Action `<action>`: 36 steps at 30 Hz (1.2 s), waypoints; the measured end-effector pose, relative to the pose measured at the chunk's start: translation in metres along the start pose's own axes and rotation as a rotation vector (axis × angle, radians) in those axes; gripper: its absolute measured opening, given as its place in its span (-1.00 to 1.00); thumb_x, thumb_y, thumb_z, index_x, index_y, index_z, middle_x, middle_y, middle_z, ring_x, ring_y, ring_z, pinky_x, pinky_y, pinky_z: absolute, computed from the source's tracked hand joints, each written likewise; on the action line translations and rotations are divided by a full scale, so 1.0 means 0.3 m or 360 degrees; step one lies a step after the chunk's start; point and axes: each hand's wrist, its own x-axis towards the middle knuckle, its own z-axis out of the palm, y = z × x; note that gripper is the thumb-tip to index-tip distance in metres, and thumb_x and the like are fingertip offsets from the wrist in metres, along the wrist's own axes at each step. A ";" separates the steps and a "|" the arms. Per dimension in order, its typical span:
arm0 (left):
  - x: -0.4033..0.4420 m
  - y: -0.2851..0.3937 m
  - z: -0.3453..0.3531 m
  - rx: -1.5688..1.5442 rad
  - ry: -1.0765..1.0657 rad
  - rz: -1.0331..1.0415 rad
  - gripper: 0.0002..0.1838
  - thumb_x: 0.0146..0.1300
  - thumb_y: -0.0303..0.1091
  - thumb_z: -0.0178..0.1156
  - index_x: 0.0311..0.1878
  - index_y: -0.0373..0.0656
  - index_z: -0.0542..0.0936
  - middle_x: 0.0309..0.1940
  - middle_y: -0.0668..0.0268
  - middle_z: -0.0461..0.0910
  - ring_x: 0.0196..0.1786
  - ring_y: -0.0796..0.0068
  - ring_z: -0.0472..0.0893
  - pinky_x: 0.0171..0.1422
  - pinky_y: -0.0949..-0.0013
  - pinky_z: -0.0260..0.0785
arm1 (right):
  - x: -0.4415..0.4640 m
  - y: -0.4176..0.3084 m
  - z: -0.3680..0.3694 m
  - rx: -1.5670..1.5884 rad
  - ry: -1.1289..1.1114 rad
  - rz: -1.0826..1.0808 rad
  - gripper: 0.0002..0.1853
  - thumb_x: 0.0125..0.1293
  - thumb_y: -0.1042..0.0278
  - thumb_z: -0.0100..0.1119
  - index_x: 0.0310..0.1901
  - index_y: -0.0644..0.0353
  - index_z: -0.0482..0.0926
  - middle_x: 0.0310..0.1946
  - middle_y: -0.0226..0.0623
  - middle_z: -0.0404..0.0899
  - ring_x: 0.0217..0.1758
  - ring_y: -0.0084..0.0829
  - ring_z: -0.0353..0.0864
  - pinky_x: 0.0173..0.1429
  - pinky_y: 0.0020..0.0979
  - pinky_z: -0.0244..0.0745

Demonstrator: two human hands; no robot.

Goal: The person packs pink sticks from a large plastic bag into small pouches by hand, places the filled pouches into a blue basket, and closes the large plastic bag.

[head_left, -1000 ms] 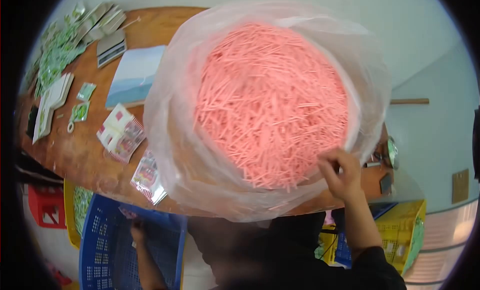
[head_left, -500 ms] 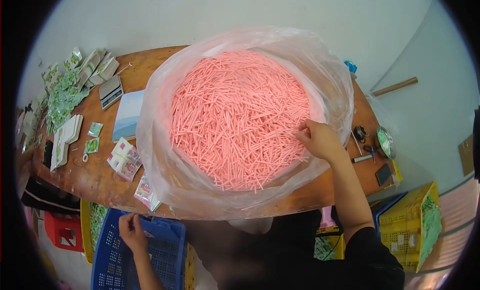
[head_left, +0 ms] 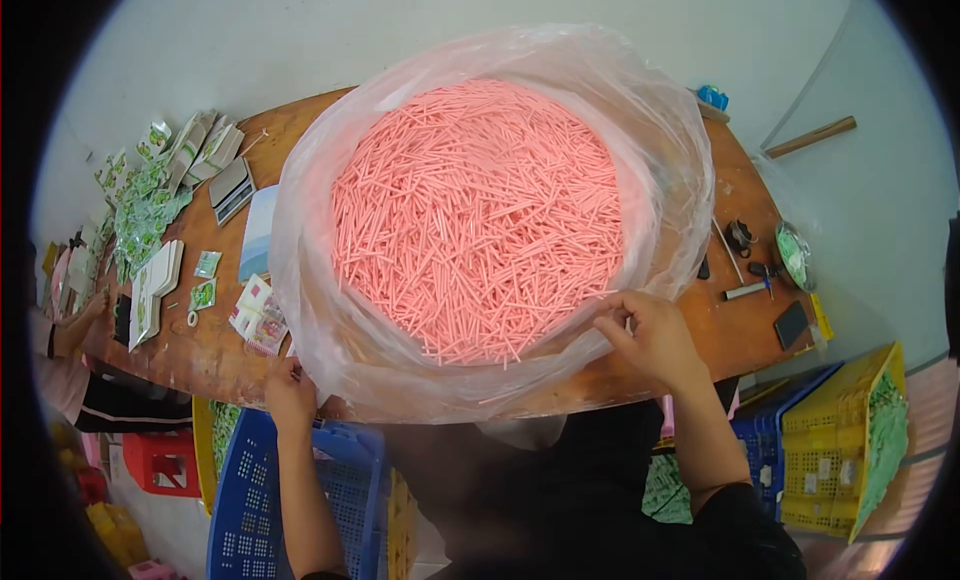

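Note:
A large clear plastic bag (head_left: 670,210), its mouth spread wide, is full of short pink sticks (head_left: 480,220). My right hand (head_left: 655,340) is over the bag's front right rim, its thumb and fingers curled together by the edge of the sticks; whatever the fingertips pinch is too small to name. At the table's front edge, left of the bag, my left hand (head_left: 290,392) has closed fingers. It covers most of a printed packet there, and what it grips is hidden. Another printed packet (head_left: 260,318) lies just beyond it.
A scale (head_left: 231,192), green packets (head_left: 150,220) and white card stacks (head_left: 155,290) are on the wooden table's (head_left: 215,365) left side. A phone (head_left: 790,325) and metal bowl (head_left: 795,255) are at right. Blue (head_left: 245,500) and yellow crates (head_left: 820,450) stand below. Another person's hand (head_left: 95,305) is far left.
My left hand has risen from above the blue crate to the packet at the table edge. My right hand has drawn back from the sticks towards the bag's front rim. The view has shifted slightly.

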 end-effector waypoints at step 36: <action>-0.270 0.365 -0.101 -0.1983 0.0323 -0.0639 -0.66 0.58 -0.11 -0.07 -0.02 -0.24 0.48 -0.34 0.18 0.65 -0.39 0.47 0.60 -0.27 0.42 0.44 | 0.165 -0.275 0.238 -0.0374 -0.0300 -0.0344 -0.59 0.21 -0.08 0.30 -0.36 0.19 0.70 -0.45 -0.16 0.67 -0.37 -0.19 0.70 -0.26 -0.21 0.57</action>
